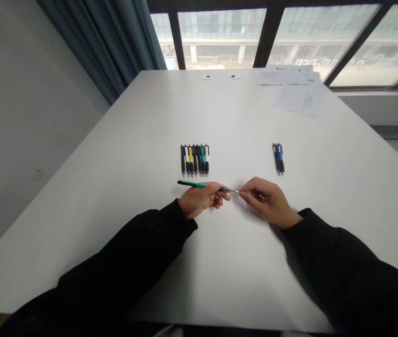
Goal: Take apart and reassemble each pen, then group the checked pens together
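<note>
A left hand (202, 199) closes around a green-and-black retractable pen (194, 184), its barrel pointing away to the person's left. A right hand (265, 201) pinches a thin metal tip (234, 191) at the pen's front end between thumb and forefinger. Whether the metal is the pen's nose or a refill cannot be told. The two hands almost meet at this point, over a white table (143, 140), with black sleeves (128, 262) on both forearms.

Just beyond the grip, a row of about seven pens (195, 160) lies side by side, with black, white, yellow and green barrels and their tips toward the person. Beyond the right hand, well apart from the row, lies a tight bunch of at least two pens (278, 159), one of them blue. No brand or lettering can be read on any pen.

At the table's far edge lie at least two printed sheets (299, 99), their text too small to read, and two small white discs (205, 77). The near table edge runs well behind the hands.
</note>
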Demonstrator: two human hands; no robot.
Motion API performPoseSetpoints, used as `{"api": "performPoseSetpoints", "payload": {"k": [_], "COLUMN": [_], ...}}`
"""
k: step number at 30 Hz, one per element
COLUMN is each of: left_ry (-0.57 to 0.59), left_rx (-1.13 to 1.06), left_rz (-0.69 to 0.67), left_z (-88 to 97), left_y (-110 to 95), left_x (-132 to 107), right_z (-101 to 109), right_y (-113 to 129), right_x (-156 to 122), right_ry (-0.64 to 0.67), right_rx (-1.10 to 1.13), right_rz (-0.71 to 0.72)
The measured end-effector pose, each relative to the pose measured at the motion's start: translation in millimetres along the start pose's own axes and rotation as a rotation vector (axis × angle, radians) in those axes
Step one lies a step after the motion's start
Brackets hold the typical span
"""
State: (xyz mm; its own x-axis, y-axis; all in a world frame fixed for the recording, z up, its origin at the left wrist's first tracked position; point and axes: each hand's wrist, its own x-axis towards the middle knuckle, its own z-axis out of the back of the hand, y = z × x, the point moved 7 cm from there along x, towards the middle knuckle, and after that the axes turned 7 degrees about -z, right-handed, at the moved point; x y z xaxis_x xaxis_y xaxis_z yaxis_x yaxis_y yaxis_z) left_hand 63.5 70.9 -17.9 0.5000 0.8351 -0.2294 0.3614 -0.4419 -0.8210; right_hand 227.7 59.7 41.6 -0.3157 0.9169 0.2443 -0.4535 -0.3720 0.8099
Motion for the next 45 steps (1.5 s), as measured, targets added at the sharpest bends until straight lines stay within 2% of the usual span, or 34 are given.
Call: {"api": "performPoseSetpoints", "payload": {"k": [6,9,17,25,45], "left_ry": [-0.060,-0.066,-0.064,-0.075,-0.068], "left_rx": [-0.044,-0.040,-0.048,-0.049,-0.035], "left_rz": [0.004,0.007,0.023,0.018,0.016], "left_z": [4.8,4.7,3.1,3.0,3.7], "left_y": [-2,-2,-2,-2,-2], "left_x": [-1,-2,-2,-1,-2], "right_z": [25,33,26,23,23], "right_y": [-18,-30,-25,-33,-30], "right_x": [-3,-4,-3,-3,-2], "right_ry": [-0.032,0.012,0.107,0.139,0.134], "right_rx": [-0.058,-0.118,-0.164,-0.231,-0.233], "right_rz": [-0.042,-0.057,0.032,-0.012,-0.037]}}
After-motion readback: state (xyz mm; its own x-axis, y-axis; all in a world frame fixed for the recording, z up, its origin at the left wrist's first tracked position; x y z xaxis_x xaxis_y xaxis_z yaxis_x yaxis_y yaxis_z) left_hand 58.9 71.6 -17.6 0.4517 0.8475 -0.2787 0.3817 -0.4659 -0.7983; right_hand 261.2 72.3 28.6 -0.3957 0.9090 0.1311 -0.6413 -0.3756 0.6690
